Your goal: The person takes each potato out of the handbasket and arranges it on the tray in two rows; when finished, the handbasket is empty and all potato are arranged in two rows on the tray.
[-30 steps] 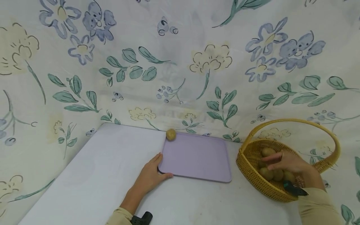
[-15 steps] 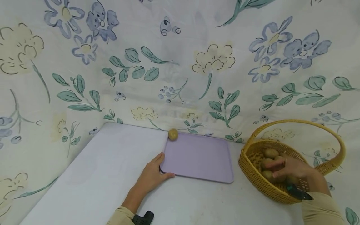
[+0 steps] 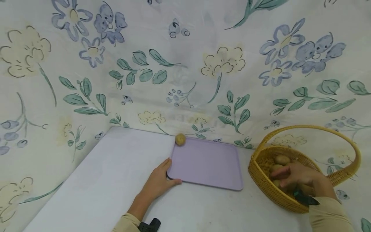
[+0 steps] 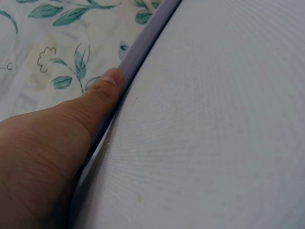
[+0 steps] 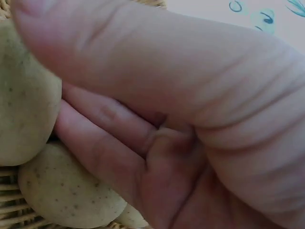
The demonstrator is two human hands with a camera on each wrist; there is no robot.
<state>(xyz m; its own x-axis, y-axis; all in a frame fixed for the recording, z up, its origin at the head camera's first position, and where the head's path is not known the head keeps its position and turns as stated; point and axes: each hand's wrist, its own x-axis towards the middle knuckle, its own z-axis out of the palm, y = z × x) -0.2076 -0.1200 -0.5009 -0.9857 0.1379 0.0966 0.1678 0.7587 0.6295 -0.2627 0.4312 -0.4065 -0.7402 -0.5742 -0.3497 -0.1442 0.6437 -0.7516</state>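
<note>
Lilac tray [image 3: 206, 165], wicker basket [image 3: 267, 190] on white tabletop [image 3: 116, 170]; floral backdrop [image 3: 191, 42] behind.

A white table [image 3: 116, 174] with a smooth, plain top spreads across the scene, its left edge slanting back to the far left corner and its near edge out of view. Directly on it, right of the middle and close along the far edge, lies a rectangular lavender tray [image 3: 207, 164]; to the right, just beside the tray, stands a handled wicker basket [image 3: 266, 186].
</note>
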